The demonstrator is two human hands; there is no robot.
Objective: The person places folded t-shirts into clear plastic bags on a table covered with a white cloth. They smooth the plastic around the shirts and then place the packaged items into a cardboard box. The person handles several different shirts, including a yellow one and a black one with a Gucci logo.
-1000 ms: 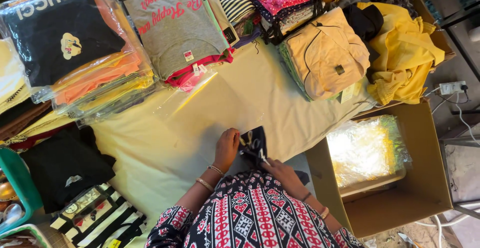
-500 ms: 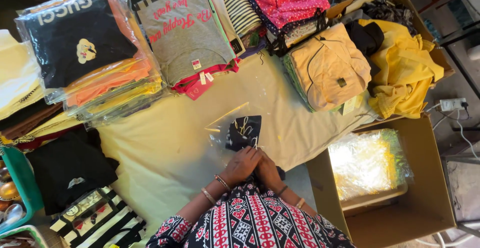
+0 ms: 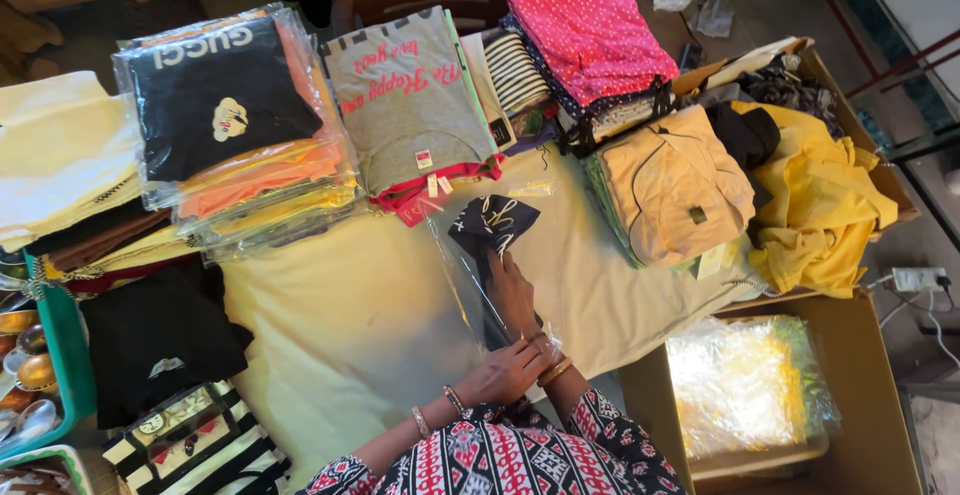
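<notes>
Black folded garment (image 3: 492,223) inside clear bag (image 3: 470,275), ahead of right hand (image 3: 512,290).

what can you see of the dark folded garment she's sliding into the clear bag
The dark folded garment is navy or black cloth with a pale looping print on top. It lies flat on the cream table cover, pushed to the far end of a clear plastic bag that wraps it. The right hand reaches inside the bag and presses on the garment's near edge; the left hand holds the bag's open mouth. Its far edge lies close to the grey shirt stack.
</notes>
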